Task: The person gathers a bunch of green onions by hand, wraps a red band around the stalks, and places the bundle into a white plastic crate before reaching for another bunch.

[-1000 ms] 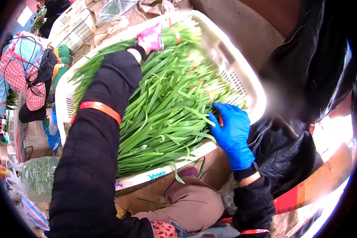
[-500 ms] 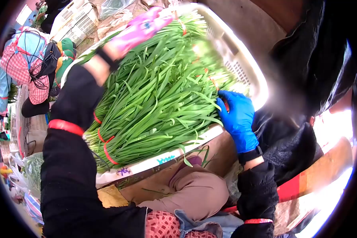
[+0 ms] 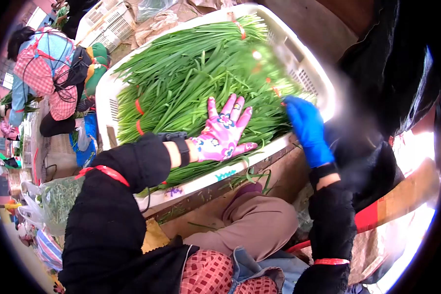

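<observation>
Bundles of long green leafy stalks (image 3: 181,93), tied with red bands, fill a white plastic crate (image 3: 105,105). My left hand (image 3: 225,131), in a pink flowered glove, lies flat on the leaves near the crate's front side, fingers spread and holding nothing. At the crate's right front corner is my right hand (image 3: 306,127), in a blue glove. Its fingertips touch the stalk ends beside a red band, and whether they grip anything is hidden.
A person (image 3: 49,73) in a checked top bends over at the left. White crates (image 3: 105,24) stand at the back left, and a plastic bag of greens (image 3: 59,203) is at the left. Black sheeting (image 3: 372,98) hangs on the right.
My left hand has come from the crate's far edge down to the leaves at the front. My right hand has shifted slightly up and right. The whole view has moved a little.
</observation>
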A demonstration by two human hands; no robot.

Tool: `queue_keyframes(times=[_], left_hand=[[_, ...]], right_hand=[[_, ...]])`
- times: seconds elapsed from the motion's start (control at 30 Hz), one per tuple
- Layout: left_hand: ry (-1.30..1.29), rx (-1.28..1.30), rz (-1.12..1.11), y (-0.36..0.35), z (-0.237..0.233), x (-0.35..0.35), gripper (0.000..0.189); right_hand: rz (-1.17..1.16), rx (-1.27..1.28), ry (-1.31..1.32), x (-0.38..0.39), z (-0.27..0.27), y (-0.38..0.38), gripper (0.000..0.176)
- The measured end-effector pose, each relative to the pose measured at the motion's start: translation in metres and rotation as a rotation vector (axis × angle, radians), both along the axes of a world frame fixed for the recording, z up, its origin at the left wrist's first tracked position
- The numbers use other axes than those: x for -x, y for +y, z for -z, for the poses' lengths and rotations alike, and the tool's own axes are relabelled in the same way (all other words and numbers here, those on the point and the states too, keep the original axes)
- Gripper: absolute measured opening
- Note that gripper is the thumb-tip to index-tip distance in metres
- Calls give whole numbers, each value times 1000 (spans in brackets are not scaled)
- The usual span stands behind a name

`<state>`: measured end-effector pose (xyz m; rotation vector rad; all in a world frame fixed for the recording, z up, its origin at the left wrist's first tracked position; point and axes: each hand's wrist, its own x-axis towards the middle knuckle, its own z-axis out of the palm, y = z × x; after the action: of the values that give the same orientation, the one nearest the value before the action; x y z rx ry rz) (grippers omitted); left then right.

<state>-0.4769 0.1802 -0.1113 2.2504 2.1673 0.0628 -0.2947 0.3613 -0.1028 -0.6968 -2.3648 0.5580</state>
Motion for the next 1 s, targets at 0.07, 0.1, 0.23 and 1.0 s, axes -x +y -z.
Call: queue_keyframes(times=[0.07,0.1,0.23,1.0], left_hand=[[-15,1,-6,-1,0,-1,89],[-11,11,-12,-1,-1,-2,88],[30,-25,-28,-2,0,-5,87],[-45,539,48,16,-37,3,71]], right_hand=[[12,190,178,-3,-21,-14,24],[24,381,339,-5,-40,-20,24],[-130,652,306,21,-90,-34,28],[51,1130,456,221,0,-34,16]])
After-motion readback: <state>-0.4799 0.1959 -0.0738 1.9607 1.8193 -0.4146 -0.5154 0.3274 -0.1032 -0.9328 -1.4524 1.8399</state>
